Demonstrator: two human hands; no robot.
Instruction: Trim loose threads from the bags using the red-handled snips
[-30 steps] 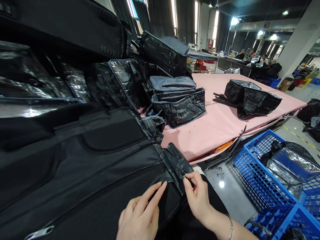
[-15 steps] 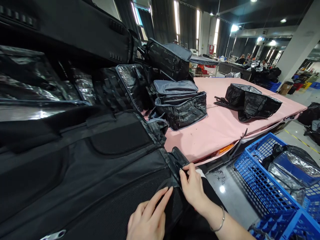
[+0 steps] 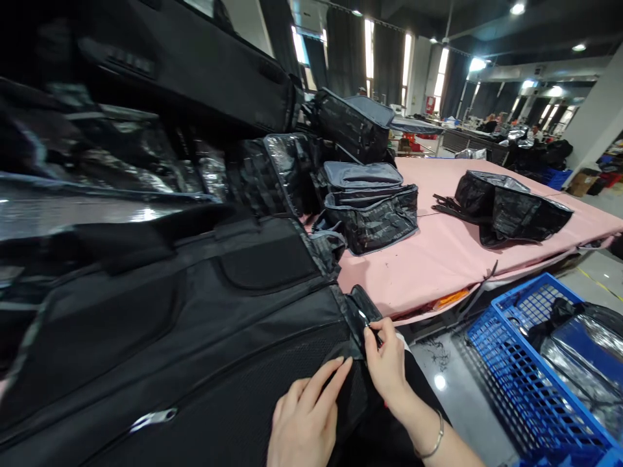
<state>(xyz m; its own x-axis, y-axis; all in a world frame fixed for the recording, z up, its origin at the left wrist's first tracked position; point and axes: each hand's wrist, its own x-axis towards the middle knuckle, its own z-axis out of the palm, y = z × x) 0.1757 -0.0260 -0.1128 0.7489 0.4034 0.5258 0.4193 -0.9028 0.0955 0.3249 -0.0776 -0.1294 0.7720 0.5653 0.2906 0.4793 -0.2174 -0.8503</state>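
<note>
A large black bag [image 3: 243,311] with padded panels, a mesh section and a silver zipper pull [image 3: 153,418] lies in front of me, reaching to the right towards my lap. My left hand [image 3: 309,412] is closed at its lower right edge, index and middle fingertips pressed on the fabric near a corner; the thumb is hidden. Just beyond, my right hand [image 3: 387,360] pinches a small black tool with a shiny metal tip [image 3: 363,316], held against the bag's camouflage side edge. The tool's exact kind is partly hidden by the fingers.
Camouflage bags with grey linings, one open bag [image 3: 372,211] among them, stand on a pink-covered table [image 3: 403,279]. Another bag [image 3: 511,207] lies farther right. Blue plastic crates [image 3: 516,350] with silver-lined bags stand on the floor at right. More bags are piled at left.
The view has shifted left, so everything appears farther right. More of the shiny metal tip shows at my right hand. Both hands stay at the same corner of the bag.
</note>
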